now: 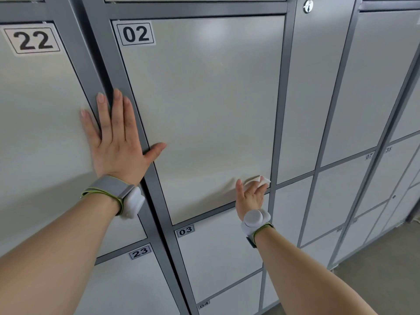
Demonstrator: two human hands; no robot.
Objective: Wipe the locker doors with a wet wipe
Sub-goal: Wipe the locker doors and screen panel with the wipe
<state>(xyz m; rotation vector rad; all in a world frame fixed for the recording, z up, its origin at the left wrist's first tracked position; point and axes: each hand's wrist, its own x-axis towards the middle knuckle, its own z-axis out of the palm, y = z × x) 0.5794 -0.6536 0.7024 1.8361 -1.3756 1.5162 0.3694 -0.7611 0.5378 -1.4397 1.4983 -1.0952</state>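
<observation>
The wet wipe [256,179] sits at about five o'clock on door 02 [204,98], near its lower right corner. It is pressed flat under the straight fingers of the right hand [250,196], thumb splayed clear. Nothing pinches it, so a quick stroke could bunch it or leave it behind, and it may snag in the door's edge gap. At nine o'clock, the left hand [116,142] lies flat, fingers spread across the dark frame post [91,53]. The door is smooth, pale grey and faintly glossy, probably painted metal. The wipe is thin, white and crumpled.
</observation>
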